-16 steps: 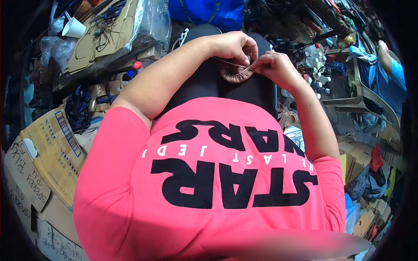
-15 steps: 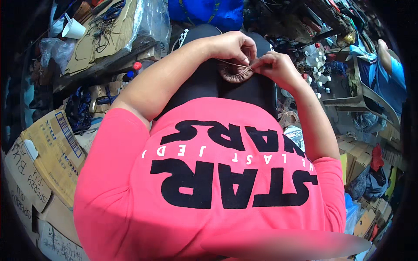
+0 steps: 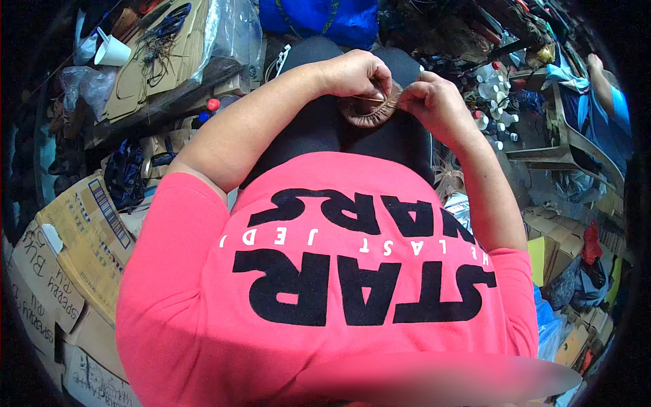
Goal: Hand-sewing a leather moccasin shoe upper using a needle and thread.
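At the knee end of the lap, the left hand hides from me part of the gathered brown piece; the pale strand is too thin for me to trace. The view's upper edge crops the blue bag; blur masks part of the pink shirt.

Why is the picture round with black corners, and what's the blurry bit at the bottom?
In the head view, the fisheye lens leaves black corners and bends edges near the rim; in the head view, a smeared oval sits over the pink shirt, hiding what's beneath; in the head view, the small brown piece shows its gathers.
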`<action>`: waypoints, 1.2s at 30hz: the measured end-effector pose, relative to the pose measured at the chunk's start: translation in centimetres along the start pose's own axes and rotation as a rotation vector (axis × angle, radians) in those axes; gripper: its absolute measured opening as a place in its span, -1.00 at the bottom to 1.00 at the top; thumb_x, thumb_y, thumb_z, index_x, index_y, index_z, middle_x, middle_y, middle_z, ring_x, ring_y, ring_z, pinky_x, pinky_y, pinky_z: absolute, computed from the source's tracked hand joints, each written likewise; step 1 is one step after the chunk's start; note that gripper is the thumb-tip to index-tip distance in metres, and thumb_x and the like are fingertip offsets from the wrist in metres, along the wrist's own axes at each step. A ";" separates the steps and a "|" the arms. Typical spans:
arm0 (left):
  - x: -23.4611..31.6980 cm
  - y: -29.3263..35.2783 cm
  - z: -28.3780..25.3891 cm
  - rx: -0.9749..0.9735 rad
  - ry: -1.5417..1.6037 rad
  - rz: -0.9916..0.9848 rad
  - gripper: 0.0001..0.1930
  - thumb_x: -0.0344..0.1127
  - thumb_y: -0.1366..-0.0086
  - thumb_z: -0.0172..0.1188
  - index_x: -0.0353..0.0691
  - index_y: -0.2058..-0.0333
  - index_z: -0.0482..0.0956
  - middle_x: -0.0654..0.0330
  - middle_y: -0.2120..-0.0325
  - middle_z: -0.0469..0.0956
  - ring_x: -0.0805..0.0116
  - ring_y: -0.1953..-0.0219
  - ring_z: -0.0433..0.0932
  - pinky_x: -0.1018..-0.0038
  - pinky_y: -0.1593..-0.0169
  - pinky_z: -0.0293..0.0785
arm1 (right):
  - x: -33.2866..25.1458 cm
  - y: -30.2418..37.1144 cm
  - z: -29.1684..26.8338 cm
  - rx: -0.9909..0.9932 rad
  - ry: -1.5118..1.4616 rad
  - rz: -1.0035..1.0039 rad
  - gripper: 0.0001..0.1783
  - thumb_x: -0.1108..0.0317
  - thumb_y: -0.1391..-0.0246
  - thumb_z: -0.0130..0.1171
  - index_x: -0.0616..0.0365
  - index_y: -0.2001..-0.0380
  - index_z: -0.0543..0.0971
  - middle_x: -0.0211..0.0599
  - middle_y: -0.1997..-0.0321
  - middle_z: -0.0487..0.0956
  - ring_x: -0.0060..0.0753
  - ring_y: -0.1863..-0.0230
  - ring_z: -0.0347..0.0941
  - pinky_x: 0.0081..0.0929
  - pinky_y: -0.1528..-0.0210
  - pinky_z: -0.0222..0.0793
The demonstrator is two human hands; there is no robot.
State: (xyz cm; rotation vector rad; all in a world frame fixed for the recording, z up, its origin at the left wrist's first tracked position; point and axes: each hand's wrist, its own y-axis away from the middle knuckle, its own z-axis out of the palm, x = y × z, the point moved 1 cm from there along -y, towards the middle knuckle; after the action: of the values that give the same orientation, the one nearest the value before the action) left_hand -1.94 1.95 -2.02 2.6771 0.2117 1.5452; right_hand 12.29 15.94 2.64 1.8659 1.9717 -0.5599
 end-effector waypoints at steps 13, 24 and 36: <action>3.4 7.5 -0.9 0.232 -0.215 -0.193 -0.66 -0.36 0.04 0.32 -0.20 0.21 0.56 0.05 0.34 0.56 0.16 0.25 0.54 0.37 0.11 0.42 | 4.1 2.4 1.6 0.046 -0.799 0.275 -0.70 0.24 -0.04 0.21 0.23 0.23 0.56 -0.38 0.29 0.48 -0.48 0.24 0.35 -0.52 0.12 0.29; 2.0 6.3 -1.3 0.519 1.356 0.269 -0.63 -0.10 -0.40 -0.16 -0.26 0.24 0.54 0.04 0.23 0.58 0.27 0.23 0.58 0.39 0.01 0.36 | 4.9 1.0 4.4 0.628 -1.913 0.328 -0.57 0.02 -0.26 -0.13 0.15 0.35 0.55 -0.24 0.28 0.58 -0.24 0.20 0.48 -0.24 0.02 0.34; -2.6 8.5 -5.1 0.482 0.965 -0.202 -0.60 -0.01 -0.37 -0.11 -0.21 0.38 0.53 0.19 0.43 0.55 0.31 0.39 0.54 0.32 0.06 0.46 | 4.0 6.3 3.2 0.284 -1.867 0.540 -0.55 0.06 -0.28 -0.17 0.11 0.58 0.42 -0.31 0.50 0.50 -0.31 0.36 0.47 -0.21 -0.06 0.29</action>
State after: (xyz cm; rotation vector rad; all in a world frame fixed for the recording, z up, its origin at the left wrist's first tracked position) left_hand -6.79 -7.00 -0.79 1.7818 0.9328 2.8266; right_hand 18.36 18.00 -2.36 0.9023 0.1559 -1.5526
